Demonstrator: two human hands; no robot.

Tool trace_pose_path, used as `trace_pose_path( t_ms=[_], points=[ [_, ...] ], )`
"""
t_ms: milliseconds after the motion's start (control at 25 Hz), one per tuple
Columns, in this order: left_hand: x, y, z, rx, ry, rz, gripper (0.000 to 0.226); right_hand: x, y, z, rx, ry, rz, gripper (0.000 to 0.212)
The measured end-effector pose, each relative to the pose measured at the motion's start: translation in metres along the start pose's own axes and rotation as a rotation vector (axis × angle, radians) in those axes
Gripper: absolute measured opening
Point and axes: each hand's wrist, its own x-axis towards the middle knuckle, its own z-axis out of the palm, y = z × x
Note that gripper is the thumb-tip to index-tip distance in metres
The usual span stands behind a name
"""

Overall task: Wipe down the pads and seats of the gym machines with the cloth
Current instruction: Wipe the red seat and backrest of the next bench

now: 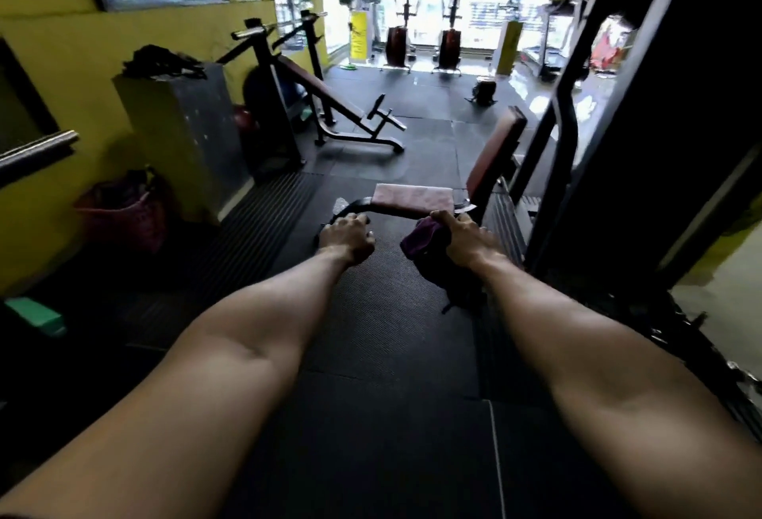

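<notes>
So the right hand (pixel 466 238) has its fingers bunched around the purple cloth (pixel 424 244), right at the near edge of the reddish seat pad (pixel 412 197). The left hand (pixel 346 238) is curled at the black frame bar (pixel 354 205) by the seat's near left corner (can't tell if it's really gripping it). My guess is this seat is only just getting started. The upright backrest (pixel 495 155) behind it is yet to do, as is the incline bench (pixel 317 91) far left. Nothing looks visibly wiped, honestly.
</notes>
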Motion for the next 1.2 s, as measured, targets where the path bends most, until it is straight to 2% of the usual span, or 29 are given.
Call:
trace_pose_path(
  t_ms=[280, 480, 640, 760, 1040, 1200],
  points=[
    [0.12, -0.049, -0.013, -0.111, 0.072, -0.25, 0.042, 0.178, -0.039, 0.007, 0.008, -0.073, -0.261, 0.07],
    [0.201, -0.143, -0.011, -0.066, 0.088, -0.387, 0.044, 0.293, -0.104, 0.047, -0.012, -0.109, -0.393, 0.068],
    [0.269, -0.234, -0.016, -0.048, 0.07, -0.454, 0.044, 0.396, -0.174, 0.077, 0.002, -0.127, -0.445, 0.062],
    [0.312, -0.291, -0.03, -0.039, -0.013, -0.472, 0.045, 0.459, -0.219, 0.081, 0.042, -0.14, -0.444, 0.06],
    [0.433, -0.383, -0.04, -0.036, -0.13, -0.503, 0.049, 0.603, -0.281, 0.1, 0.057, -0.155, -0.442, 0.059],
    [0.529, -0.437, -0.037, -0.05, -0.134, -0.523, 0.049, 0.711, -0.314, 0.122, 0.059, -0.137, -0.452, 0.053]
  ],
)
